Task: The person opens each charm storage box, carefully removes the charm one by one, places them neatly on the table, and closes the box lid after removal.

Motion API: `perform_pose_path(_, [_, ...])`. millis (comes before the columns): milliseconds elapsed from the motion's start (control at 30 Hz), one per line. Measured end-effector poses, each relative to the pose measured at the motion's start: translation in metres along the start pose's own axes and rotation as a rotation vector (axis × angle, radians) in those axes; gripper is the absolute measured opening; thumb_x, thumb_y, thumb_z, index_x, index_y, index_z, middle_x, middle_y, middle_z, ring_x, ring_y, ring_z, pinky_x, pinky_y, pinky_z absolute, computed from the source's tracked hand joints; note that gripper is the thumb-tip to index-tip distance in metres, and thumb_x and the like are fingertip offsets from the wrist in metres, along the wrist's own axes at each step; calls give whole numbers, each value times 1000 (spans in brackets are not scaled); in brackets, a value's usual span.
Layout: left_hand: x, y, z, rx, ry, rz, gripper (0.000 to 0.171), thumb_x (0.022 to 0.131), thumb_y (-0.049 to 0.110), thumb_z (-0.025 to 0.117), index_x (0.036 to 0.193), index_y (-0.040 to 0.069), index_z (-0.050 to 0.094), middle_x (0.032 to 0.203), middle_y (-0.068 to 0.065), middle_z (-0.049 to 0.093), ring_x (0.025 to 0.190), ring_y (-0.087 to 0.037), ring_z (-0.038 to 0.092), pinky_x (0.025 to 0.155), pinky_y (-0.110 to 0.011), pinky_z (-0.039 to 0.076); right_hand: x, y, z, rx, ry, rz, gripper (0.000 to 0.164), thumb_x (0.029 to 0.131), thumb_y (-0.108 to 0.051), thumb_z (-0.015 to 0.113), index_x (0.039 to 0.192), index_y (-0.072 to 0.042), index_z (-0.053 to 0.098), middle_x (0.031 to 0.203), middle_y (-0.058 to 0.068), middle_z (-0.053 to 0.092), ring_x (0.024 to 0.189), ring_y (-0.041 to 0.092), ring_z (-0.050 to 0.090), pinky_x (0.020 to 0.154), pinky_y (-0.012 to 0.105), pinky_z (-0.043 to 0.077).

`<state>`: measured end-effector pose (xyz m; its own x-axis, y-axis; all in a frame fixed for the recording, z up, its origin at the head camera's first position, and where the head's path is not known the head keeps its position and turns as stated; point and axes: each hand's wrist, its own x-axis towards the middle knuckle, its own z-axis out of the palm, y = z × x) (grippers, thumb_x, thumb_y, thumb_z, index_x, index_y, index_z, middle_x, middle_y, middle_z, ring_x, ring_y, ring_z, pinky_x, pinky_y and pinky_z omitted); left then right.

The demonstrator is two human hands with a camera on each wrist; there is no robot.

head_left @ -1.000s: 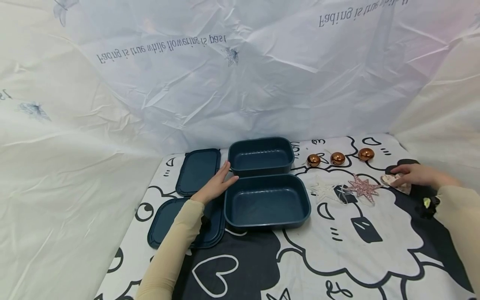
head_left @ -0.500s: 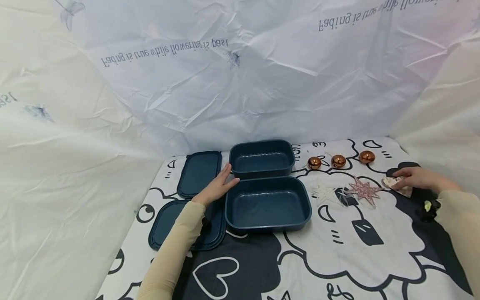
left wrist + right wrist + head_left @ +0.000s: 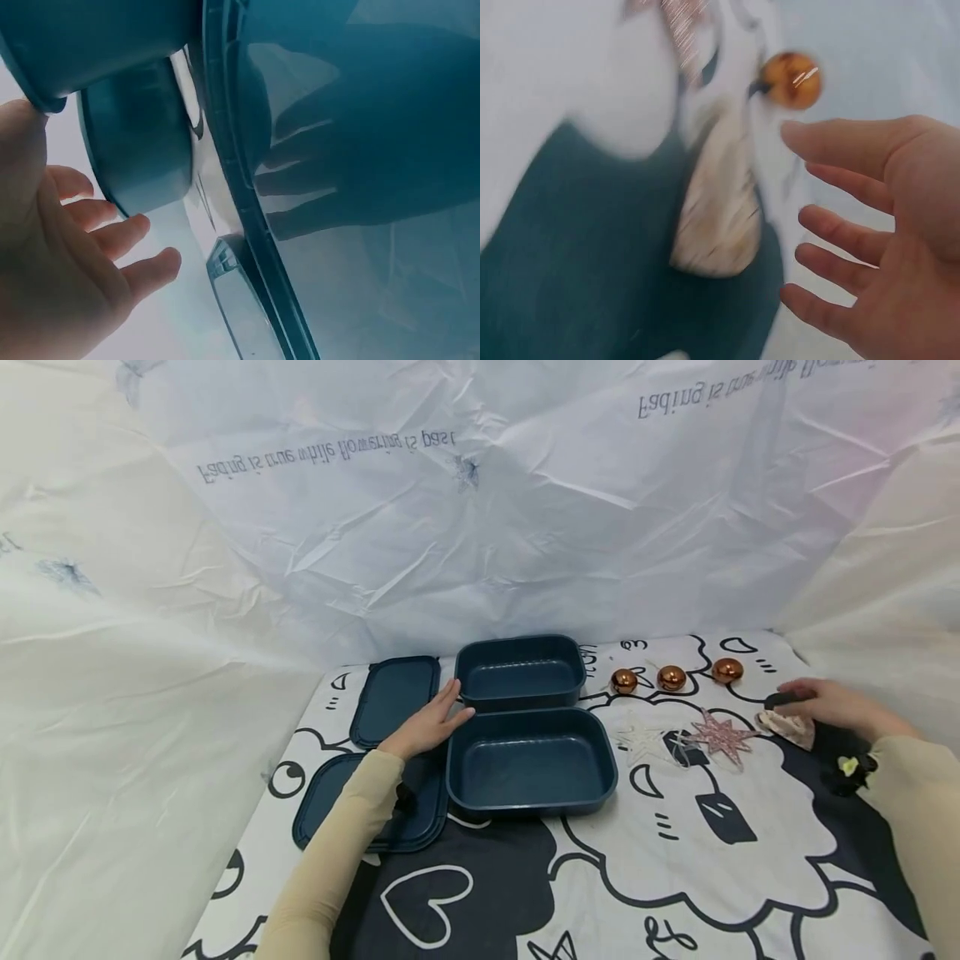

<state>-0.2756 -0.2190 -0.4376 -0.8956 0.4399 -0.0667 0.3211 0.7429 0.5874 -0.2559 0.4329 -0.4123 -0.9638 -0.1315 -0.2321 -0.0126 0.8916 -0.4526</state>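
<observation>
My left hand (image 3: 427, 727) reaches to the left sides of two dark blue rectangular boxes, its fingers extended. In the left wrist view its thumb lies right at the rim of the front box (image 3: 105, 34), and the fingertips are near the back box (image 3: 139, 142). My right hand (image 3: 840, 706) hovers at a cream, patterned wedge-shaped piece (image 3: 789, 727) on the cloth at the right. In the right wrist view the thumb and fingers are spread, with a gap between them and the piece. Left of it lie a pink glitter star (image 3: 722, 737) and a white star (image 3: 641, 742).
Three shiny copper balls (image 3: 671, 677) stand in a row behind the stars. Blue lids (image 3: 395, 700) lie left of the boxes, partly under my left forearm. A small black item with a yellow-green spot (image 3: 847, 767) is by my right wrist. White sheeting (image 3: 480, 543) rises behind.
My right hand has drawn up and back from the cream piece, its fingers parting from it. My left hand keeps its place at the boxes. The head view has shifted slightly.
</observation>
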Motion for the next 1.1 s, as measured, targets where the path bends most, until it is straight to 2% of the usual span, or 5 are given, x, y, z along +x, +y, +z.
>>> perform_pose_path(233, [-21, -2, -32, 32, 207, -4, 70, 107, 54, 40, 162, 15, 21, 168, -6, 15, 152, -28, 20, 120, -51, 22, 3, -67, -11, 68, 198, -109, 72, 108, -39, 44, 153, 13, 21, 145, 46, 24, 129, 64, 26, 96, 76, 30])
perform_pose_path(467, [-68, -11, -73, 56, 367, -26, 59, 108, 40, 47, 159, 14, 33, 163, -12, 31, 145, -35, 36, 115, -54, 32, 4, -147, 12, 268, 330, -214, 73, 107, -46, 44, 163, -8, 16, 156, 32, 28, 137, 56, 30, 101, 72, 33])
perform_pose_path(533, [-84, -14, -84, 76, 405, -38, 57, 108, 40, 47, 158, 14, 36, 155, -17, 43, 117, -39, 60, 103, -54, 44, 5, -169, 20, 317, 352, -255, 73, 106, -46, 47, 163, -12, 17, 158, 28, 30, 139, 53, 32, 104, 69, 33])
perform_pose_path(700, [-119, -22, -104, 119, 563, -50, 52, 108, 41, 46, 152, 12, 48, 139, -23, 57, 68, -43, 56, 75, -52, 47, 5, -223, 42, 419, 369, -357, 68, 106, -39, 53, 162, -18, 23, 158, 19, 35, 142, 43, 34, 110, 63, 32])
perform_pose_path(1100, [-182, -25, -135, 126, 858, -94, 41, 107, 29, 54, 138, 5, 63, 132, -23, 63, 123, -48, 55, 100, -62, 44, 7, -322, 107, 598, 256, -588, 56, 106, -23, 56, 157, -12, 36, 152, 15, 44, 139, 33, 41, 107, 53, 41])
